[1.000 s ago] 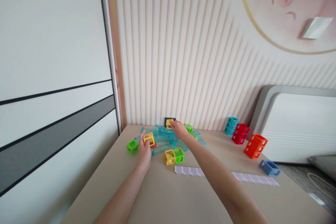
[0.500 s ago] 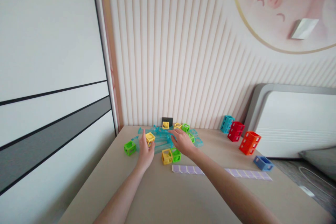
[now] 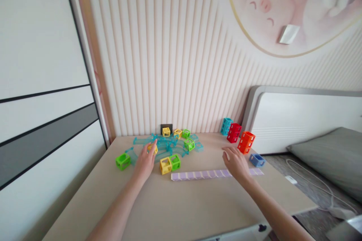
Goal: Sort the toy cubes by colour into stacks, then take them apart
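Observation:
My left hand point(image 3: 144, 162) is over the left side of the pile, its fingers closed around a yellow open-sided cube point(image 3: 153, 149) that they partly cover. Translucent blue track pieces point(image 3: 166, 145) lie in a loose heap beyond it. My right hand point(image 3: 235, 161) is off to the right, with fingers apart and slightly bent and nothing visible in them. It is close to the orange cube stack point(image 3: 246, 142) and above the purple strip point(image 3: 203, 174). A yellow cube point(image 3: 165, 165) and a green cube point(image 3: 175, 162) sit side by side between my hands.
A green cube point(image 3: 123, 161) lies at the left. More green point(image 3: 189, 144) and yellow cubes point(image 3: 177, 133) lie near the wall, by a small black block point(image 3: 169, 126). Teal point(image 3: 226, 126) and red stacks point(image 3: 234, 133) and a blue piece point(image 3: 257, 160) stand right.
My right hand has left the blue pieces and moved right towards the orange stack. My left hand stays at the pile with the yellow cube. The camera view has turned right.

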`<state>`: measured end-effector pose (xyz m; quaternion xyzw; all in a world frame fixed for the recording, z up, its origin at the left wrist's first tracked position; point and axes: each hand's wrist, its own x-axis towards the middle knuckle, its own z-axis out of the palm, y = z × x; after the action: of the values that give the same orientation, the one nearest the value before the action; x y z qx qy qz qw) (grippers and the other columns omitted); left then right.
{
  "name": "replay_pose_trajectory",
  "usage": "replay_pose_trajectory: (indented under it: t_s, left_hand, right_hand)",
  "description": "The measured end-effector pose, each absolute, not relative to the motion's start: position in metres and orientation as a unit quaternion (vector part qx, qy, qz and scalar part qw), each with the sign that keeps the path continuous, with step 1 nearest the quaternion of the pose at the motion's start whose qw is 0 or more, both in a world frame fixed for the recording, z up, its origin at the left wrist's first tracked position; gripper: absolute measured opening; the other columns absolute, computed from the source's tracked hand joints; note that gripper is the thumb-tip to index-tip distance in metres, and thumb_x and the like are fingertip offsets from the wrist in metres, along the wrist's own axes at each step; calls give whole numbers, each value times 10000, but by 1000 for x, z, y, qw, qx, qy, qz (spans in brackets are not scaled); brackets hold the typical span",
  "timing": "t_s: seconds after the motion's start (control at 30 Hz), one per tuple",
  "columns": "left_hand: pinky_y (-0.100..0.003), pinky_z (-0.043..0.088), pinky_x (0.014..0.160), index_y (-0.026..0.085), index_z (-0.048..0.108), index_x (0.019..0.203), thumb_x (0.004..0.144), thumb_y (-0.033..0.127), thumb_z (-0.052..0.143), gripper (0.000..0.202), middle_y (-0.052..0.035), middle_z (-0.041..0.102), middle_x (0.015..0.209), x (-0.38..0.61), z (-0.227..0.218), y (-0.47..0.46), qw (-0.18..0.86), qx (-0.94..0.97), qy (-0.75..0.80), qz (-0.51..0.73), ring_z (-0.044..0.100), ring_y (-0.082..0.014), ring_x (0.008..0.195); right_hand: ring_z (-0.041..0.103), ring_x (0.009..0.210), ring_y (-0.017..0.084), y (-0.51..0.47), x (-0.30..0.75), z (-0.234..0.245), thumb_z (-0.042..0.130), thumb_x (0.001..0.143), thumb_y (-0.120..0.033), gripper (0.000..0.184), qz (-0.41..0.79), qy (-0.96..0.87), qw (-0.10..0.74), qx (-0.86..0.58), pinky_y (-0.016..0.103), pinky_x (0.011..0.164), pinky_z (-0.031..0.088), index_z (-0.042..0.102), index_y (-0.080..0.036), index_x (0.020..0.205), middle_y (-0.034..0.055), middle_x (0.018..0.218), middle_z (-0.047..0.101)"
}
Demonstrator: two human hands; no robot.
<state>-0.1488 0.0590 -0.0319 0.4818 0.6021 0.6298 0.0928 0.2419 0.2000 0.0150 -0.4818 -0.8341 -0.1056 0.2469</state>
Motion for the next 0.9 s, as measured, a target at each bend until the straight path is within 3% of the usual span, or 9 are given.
replay_pose_trajectory:
  t_s: [0.1,0.23,0.37,0.5,0.63,0.73,0.83,0.9]
  left_hand:
    - [-485,378,1087,309,681,1209,720,214,713,499,-96,641,1124,-150,-36,59,57,500,616,606,594,-339,1124]
    - [-504,365,1088,312,649,1272,707,212,706,577,-108,651,1131,-151,-38,57,33,516,627,583,583,-358,1129]
    - [-508,362,1100,304,632,1295,674,153,700,642,-99,665,1105,-152,-41,53,35,511,625,589,582,-357,1139]
    - [-497,404,1084,291,516,1408,775,94,567,664,-98,625,1218,-152,-43,47,-35,574,676,461,556,-318,1215]
    - [-478,466,1042,251,383,1497,880,89,455,641,-131,575,1282,-152,-43,44,-122,595,719,338,543,-301,1245]
    - [-504,480,1032,238,364,1503,932,164,465,585,-149,563,1285,-149,-35,45,-169,586,716,338,543,-319,1246]
    - [-498,459,1074,259,327,1512,976,240,456,552,-134,555,1329,-135,-20,43,-163,637,654,373,527,-293,1277]
    - [-465,453,1096,309,303,1518,987,264,464,557,-96,559,1356,-119,-9,40,-122,693,606,371,531,-253,1287]
  right_hand:
    - [601,1145,348,222,288,23,457,929,-282,368,-135,-746,156,-633,453,906,487,684,-180,1201,186,1271,627]
    - [618,1144,384,240,331,23,467,927,-331,446,-87,-665,74,-738,465,842,488,607,-216,1335,230,1250,626]
    - [679,1033,372,247,347,18,386,963,-294,380,-40,-675,38,-736,483,792,484,685,-243,1192,199,1171,678]
    - [685,1011,331,242,345,18,381,975,-229,357,-87,-724,27,-684,453,802,476,679,-247,1171,157,1135,686]
    - [666,1026,315,236,337,20,462,939,-170,311,-174,-764,70,-618,417,799,488,703,-231,1126,142,1168,674]
    - [650,1047,315,227,316,23,539,909,-166,263,-230,-796,173,-533,441,860,501,716,-223,1094,138,1209,659]
    - [647,1058,291,204,274,27,556,919,-172,227,-198,-855,279,-389,444,918,517,705,-217,1084,135,1223,651]
    - [634,1108,268,180,238,30,551,942,-180,194,-133,-904,303,-272,417,935,532,695,-230,1061,122,1265,635]
